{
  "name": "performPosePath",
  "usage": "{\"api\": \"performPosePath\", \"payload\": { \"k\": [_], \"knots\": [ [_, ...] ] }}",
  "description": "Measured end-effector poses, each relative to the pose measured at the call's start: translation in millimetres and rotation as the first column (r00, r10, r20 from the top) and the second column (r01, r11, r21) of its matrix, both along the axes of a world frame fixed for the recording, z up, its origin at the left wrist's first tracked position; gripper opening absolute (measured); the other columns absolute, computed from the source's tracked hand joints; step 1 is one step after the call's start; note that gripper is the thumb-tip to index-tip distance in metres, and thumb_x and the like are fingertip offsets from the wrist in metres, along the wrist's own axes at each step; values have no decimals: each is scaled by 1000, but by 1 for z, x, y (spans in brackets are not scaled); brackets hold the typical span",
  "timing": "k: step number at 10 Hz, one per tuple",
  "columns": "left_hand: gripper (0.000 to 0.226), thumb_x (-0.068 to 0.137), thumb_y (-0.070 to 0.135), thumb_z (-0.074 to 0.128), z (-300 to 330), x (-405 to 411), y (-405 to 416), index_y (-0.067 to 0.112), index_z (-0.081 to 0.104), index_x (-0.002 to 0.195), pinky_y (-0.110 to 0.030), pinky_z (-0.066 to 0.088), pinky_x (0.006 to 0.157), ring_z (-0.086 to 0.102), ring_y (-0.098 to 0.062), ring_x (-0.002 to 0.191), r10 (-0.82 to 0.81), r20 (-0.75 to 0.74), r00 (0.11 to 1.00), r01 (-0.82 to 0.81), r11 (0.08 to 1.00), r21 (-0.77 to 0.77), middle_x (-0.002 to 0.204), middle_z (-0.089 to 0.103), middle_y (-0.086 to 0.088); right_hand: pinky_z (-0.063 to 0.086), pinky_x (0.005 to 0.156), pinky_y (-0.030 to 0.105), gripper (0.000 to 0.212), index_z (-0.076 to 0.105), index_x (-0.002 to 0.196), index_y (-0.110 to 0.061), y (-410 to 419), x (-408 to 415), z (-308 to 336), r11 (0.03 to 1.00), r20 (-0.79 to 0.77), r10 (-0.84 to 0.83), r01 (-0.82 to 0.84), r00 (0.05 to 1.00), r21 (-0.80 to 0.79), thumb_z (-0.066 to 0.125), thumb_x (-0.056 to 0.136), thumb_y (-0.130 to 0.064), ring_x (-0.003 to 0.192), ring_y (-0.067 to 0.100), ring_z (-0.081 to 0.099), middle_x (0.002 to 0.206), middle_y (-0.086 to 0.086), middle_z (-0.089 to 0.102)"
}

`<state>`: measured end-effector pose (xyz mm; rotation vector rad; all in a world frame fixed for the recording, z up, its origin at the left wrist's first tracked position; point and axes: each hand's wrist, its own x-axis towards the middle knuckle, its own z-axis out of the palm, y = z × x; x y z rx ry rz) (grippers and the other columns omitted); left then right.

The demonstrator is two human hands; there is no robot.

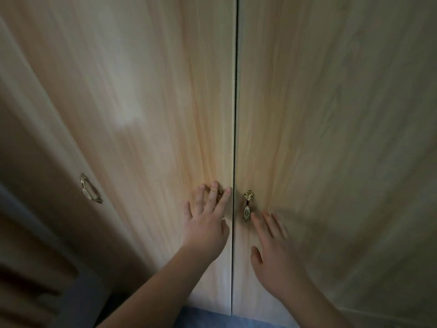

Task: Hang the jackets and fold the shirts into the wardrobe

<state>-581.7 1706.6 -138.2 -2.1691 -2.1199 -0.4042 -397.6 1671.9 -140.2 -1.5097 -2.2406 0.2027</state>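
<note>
Two light wooden wardrobe doors fill the view, closed, with a dark seam between them. My left hand lies flat on the left door with straight spread fingers, covering most of that door's handle. My right hand reaches to the right door with straight fingers, its fingertips just below the ornate gold handle. Neither hand holds anything. No jackets or shirts are in view.
A third door panel stands at the left with its own gold handle. Dark slatted furniture sits at the lower left. A strip of blue fabric shows at the bottom edge.
</note>
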Motion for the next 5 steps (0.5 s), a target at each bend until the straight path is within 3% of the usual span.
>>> {"api": "performPosePath", "payload": {
  "k": [1, 3, 4, 5],
  "knots": [
    [85, 91, 32, 42, 1, 1, 5, 44, -18, 150, -58, 11, 118, -19, -24, 150, 4, -16, 1000, -4, 1000, -17, 164, -16, 7, 0, 116, 24, 83, 9, 157, -28, 3, 0, -7, 999, 2, 33, -33, 999, -26, 55, 88, -22, 145, 18, 6, 163, -3, 15],
    [85, 89, 27, 46, 13, -2, 1, 42, -8, 153, -56, 12, 119, -14, -24, 151, -43, -6, 999, 42, 996, -84, 164, -16, 6, 22, 118, 37, 72, 23, 153, -23, -12, -3, -16, 999, -11, 6, -7, 1000, -39, 54, 88, -28, 145, 30, 27, 157, 6, 33],
    [80, 91, 24, 45, 18, -9, -19, 41, -3, 154, -54, 6, 121, -11, -23, 151, -64, 43, 997, 69, 989, -127, 165, -12, 5, 13, 120, 34, 67, 11, 156, -29, -37, -1, -10, 998, 3, -27, 27, 1000, -59, 44, 97, -34, 150, 24, 10, 163, 0, 16],
    [75, 96, 29, 40, 11, -12, -71, 39, -8, 154, -55, 3, 121, -16, -25, 151, -99, 18, 995, 101, 979, -177, 164, -15, 3, 8, 120, 31, 67, 6, 156, -31, -74, -5, -3, 998, 19, -40, 41, 999, -51, 40, 99, -37, 151, 21, 5, 164, -3, 10]
  ]
}}
